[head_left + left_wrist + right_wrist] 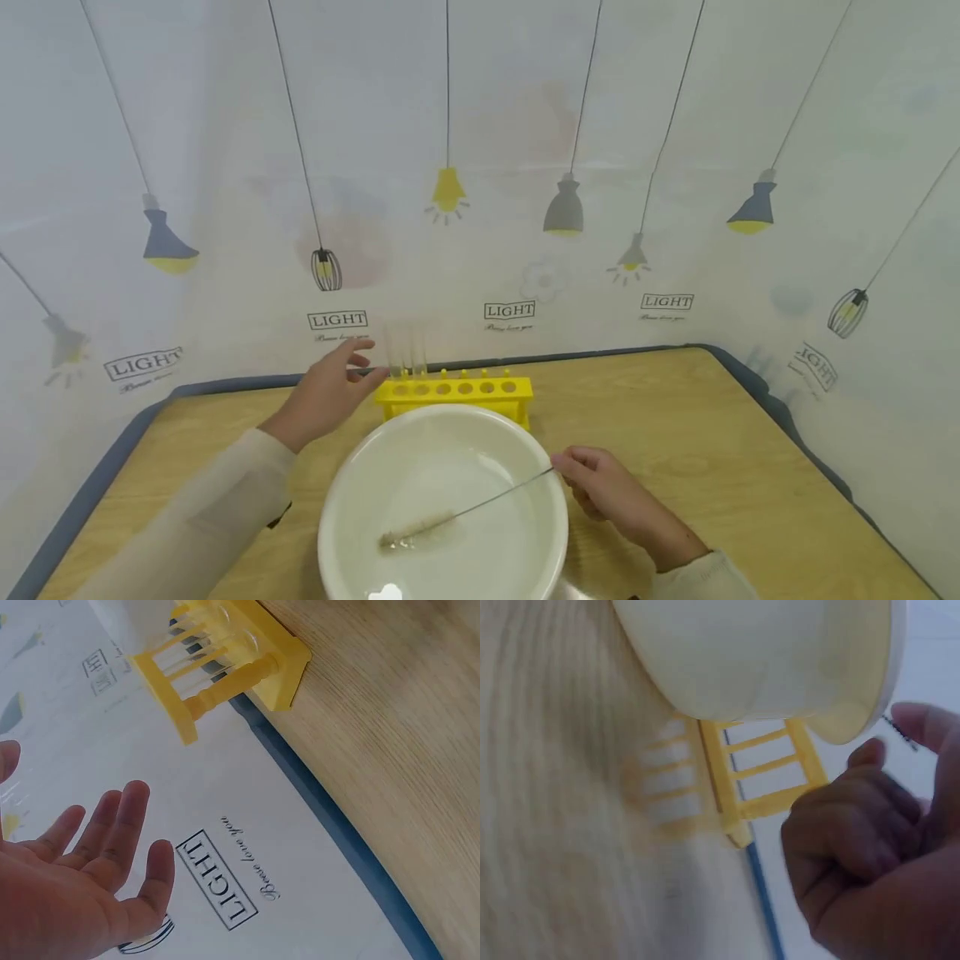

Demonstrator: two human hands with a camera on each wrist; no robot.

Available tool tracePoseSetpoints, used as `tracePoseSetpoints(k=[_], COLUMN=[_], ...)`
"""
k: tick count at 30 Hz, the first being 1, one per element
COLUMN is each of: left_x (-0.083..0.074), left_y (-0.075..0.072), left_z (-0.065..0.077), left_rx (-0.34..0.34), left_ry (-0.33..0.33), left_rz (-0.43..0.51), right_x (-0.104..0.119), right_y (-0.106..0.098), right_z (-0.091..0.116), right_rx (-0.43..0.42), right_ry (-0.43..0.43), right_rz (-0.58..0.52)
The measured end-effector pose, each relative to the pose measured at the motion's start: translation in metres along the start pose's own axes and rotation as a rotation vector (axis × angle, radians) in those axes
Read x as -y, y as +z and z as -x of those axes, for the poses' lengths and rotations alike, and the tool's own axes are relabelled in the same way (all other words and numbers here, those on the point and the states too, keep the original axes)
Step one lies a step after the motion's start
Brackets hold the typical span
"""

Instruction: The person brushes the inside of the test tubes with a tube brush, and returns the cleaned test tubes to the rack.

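Note:
My right hand (pixel 607 492) pinches the twisted wire handle of a test tube brush (pixel 502 493) at the right rim of a white basin (pixel 333 508). The pale bristle head lies low inside the basin, pointing left, in shallow water. In the right wrist view, the other fingers of the right hand (pixel 862 832) are curled below the rim. My left hand (pixel 326 392) holds nothing, its fingers spread and loosely bent, beside two clear test tubes (pixel 418 354) upright at the left end of a yellow test tube rack (pixel 453 392). The left wrist view shows the left palm (pixel 67 900) bare.
The rack stands directly behind the basin on a wood-grain table (pixel 675 417). A blue-grey edge (pixel 247 382) runs around the tabletop. Behind it rises a pale wall covering (pixel 465 275) printed with hanging lamps and LIGHT labels.

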State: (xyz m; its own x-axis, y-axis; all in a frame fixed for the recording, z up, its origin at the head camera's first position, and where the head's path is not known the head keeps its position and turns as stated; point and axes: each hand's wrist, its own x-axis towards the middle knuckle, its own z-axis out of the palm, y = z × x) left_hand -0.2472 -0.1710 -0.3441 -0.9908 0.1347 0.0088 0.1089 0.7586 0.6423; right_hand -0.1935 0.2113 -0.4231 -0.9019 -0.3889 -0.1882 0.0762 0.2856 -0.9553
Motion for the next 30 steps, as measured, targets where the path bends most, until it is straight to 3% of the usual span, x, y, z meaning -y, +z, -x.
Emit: tracePoseSetpoints(k=[4,9,13,19,30], left_x=[0.002,-0.002,-0.005,-0.007,-0.012], left_y=[0.005,0.010,0.010,0.012,0.011], left_z=[-0.018,-0.032,-0.035,-0.033,-0.030], left_rx=[0.031,0.021,-0.010,-0.052,-0.123], left_ry=[-0.046,-0.062,-0.050,0.000,0.067], left_rz=[0.042,0.071,0.073,0.040,0.032], right_x=[-0.009,-0.016,-0.019,-0.020,-0.022], right_y=[0.004,0.009,0.015,0.021,0.024], right_z=[-0.005,-0.006,-0.007,-0.010,-0.010], right_rx=[0.103,0.084,0.016,-0.050,-0.086], right_ry=[-0.058,-0.142,-0.177,-0.153,-0.150], right_rz=[-0.161,-0.262,-0.261,-0.236,-0.251])
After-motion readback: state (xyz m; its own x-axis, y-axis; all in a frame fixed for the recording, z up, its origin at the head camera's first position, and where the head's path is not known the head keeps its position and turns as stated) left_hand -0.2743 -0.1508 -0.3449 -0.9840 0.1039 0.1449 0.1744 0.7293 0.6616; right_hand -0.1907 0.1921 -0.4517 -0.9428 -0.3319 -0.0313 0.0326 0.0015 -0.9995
